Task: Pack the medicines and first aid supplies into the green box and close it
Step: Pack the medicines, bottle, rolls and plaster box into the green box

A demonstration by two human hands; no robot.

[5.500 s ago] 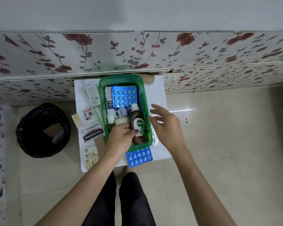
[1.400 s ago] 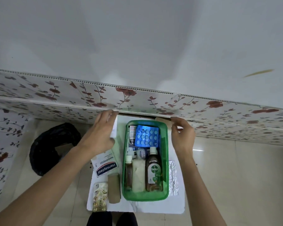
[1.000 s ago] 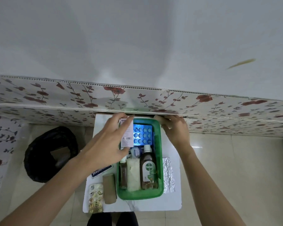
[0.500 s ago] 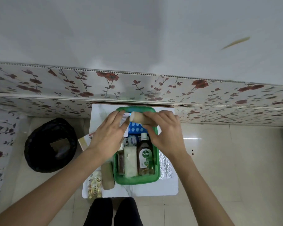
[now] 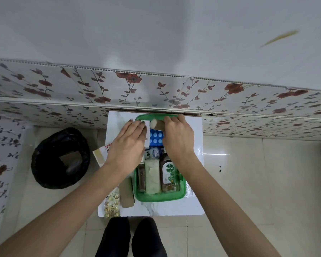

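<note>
The green box sits open on a small white table. Inside lie a brown Dettol bottle, a pale cotton pad, a thin brown bottle, a small round jar and a blue blister pack. My left hand holds a small white medicine carton over the box's far left part. My right hand grips a tan bandage roll at the box's far end.
Left of the box lie another tan roll, a strip of yellow capsules and a plaster pack, mostly under my left arm. A silver foil strip lies to the right. A black bin stands on the floor at left.
My left hand picked the white carton from the table's far left and brought it over the box. My right hand took a tan roll from behind the box and lowered it into the far end.
</note>
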